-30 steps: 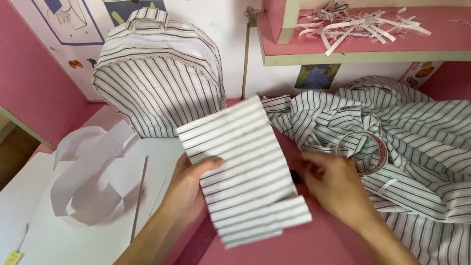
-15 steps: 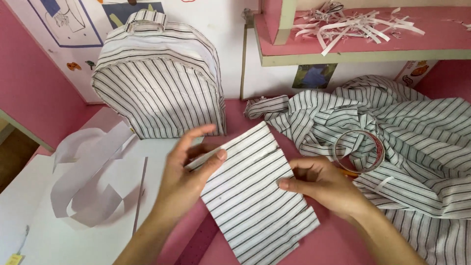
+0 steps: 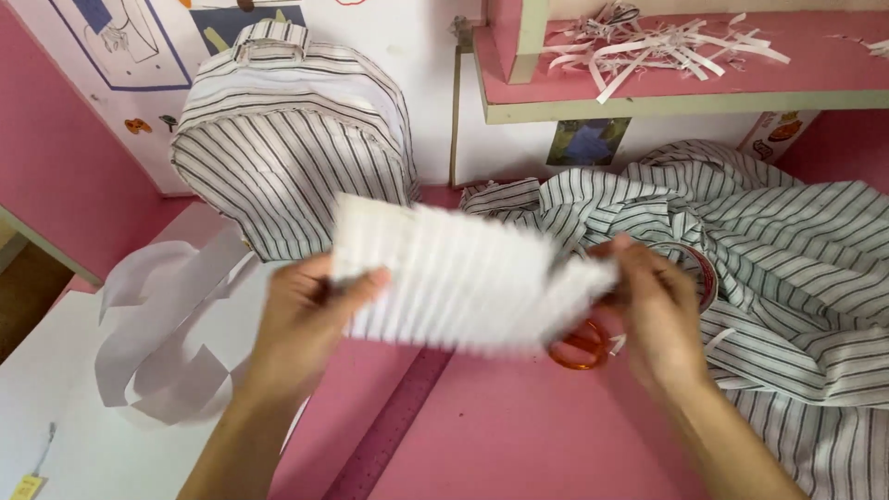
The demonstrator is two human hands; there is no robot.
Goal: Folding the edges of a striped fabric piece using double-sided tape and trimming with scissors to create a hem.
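Head view shows your left hand (image 3: 310,315) pinching one edge of the striped cloth piece (image 3: 458,287) and your right hand (image 3: 653,310) pinching the opposite edge, holding it stretched and lifted above the pink surface (image 3: 519,435). It looks blurred, so the grip seems loose; a corner could slip free. Orange-handled scissors (image 3: 579,347) lie just under the cloth, near your right hand, and could snag it or nick you.
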